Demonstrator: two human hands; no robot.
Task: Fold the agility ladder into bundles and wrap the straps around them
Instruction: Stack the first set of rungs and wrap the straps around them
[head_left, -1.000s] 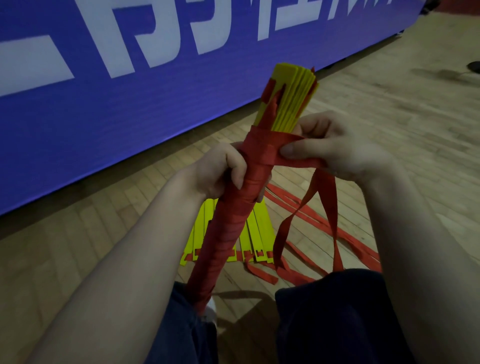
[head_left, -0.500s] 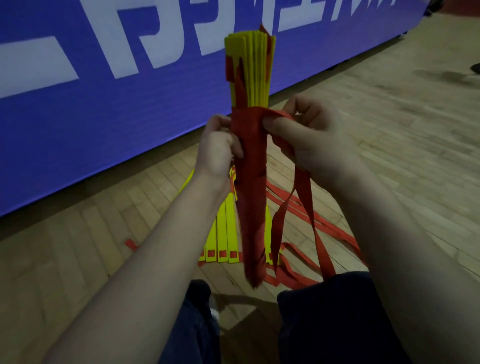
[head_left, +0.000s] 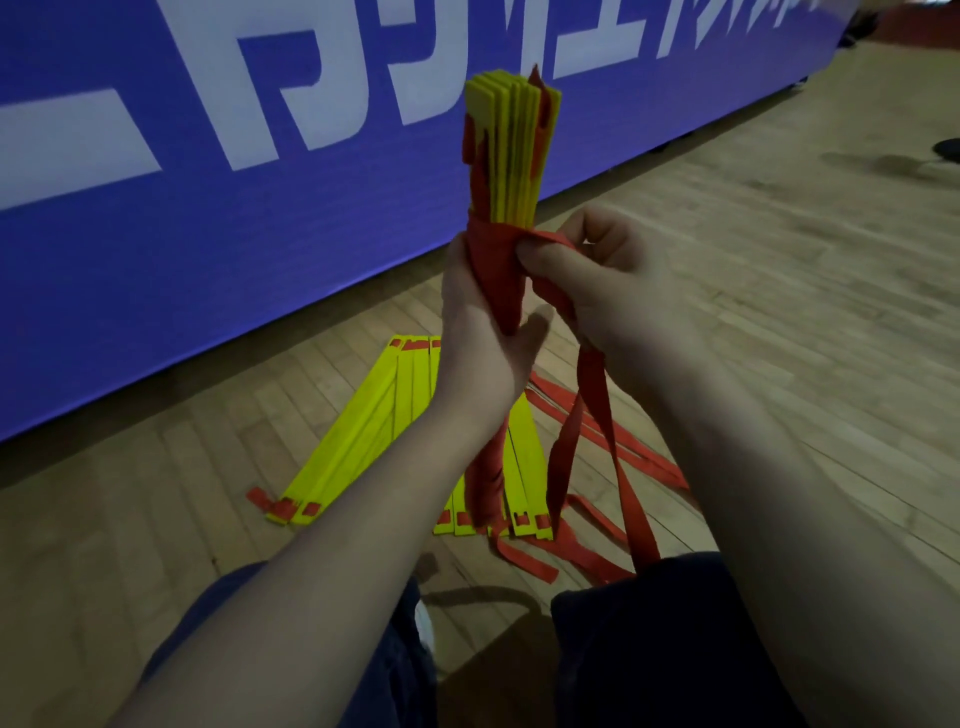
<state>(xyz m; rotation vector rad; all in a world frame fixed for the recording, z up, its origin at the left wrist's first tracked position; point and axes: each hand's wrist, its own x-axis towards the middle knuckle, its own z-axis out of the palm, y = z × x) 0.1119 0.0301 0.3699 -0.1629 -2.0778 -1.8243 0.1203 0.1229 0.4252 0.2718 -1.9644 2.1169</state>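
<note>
**Bundle one: wrap nearly at the top; floor rungs not yet bundled**

Landmark: the held bundle (head_left: 511, 150).

A blue banner (head_left: 208, 234) is standing behind the bundle, and the wooden floor (head_left: 779, 312) is lying under it. Below the bundle, a second set of yellow rungs (head_left: 363, 431) is lying fanned out on the floor. It is not gathered, and loose red strapping is trailing to its right. Judged as work left.

The held bundle is standing nearly upright with bare yellow rung ends showing above the wrap. The red strap (head_left: 597, 410) is covering it from just under those ends down to the lower end, which is hanging behind the left forearm. Judgement: folding of this bundle is done and wrapping is mostly done. The strap tail needs finishing and securing, then the floor rungs need the same.

The left grip (head_left: 478, 332) is holding the wrapped middle, curled round it, with the bundle sticking out above and below. The right grip (head_left: 597, 275) is touching the bundle's right side at the top edge of the wrap. It is pinching the strap between thumb and fingers, and the free tail is hanging from it toward the floor.
</note>
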